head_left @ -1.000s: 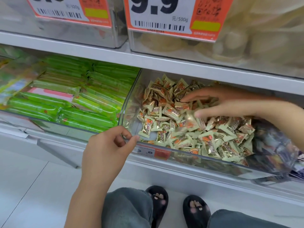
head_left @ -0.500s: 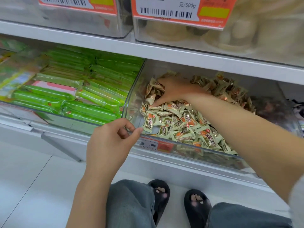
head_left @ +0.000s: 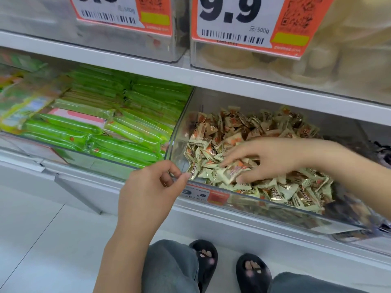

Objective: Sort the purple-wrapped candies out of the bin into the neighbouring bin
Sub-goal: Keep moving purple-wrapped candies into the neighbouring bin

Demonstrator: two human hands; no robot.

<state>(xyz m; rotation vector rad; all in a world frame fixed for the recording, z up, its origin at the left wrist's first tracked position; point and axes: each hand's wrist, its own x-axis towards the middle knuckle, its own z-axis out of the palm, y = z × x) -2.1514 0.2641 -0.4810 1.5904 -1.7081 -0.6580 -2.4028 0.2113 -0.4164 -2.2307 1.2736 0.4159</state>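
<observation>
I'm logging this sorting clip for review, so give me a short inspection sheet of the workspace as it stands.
Surface: white shelf carrying clear bins; white floor below.
Job's things: clear candy bin heaped with cream-and-gold wrapped candies; no purple wrapper plainly seen; a dark, blurred bin at the right edge, contents unclear.
Clutter: bin of green wrapped bars on the left; orange price tags on the upper bins.
Grippers: left hand pinches the candy bin's front rim; right hand lies on the candies, fingers spread and bent into the pile, grasp unclear.
Cables: nothing seen.
Surroundings: the person's grey-trousered knees and black sandals below.
</observation>
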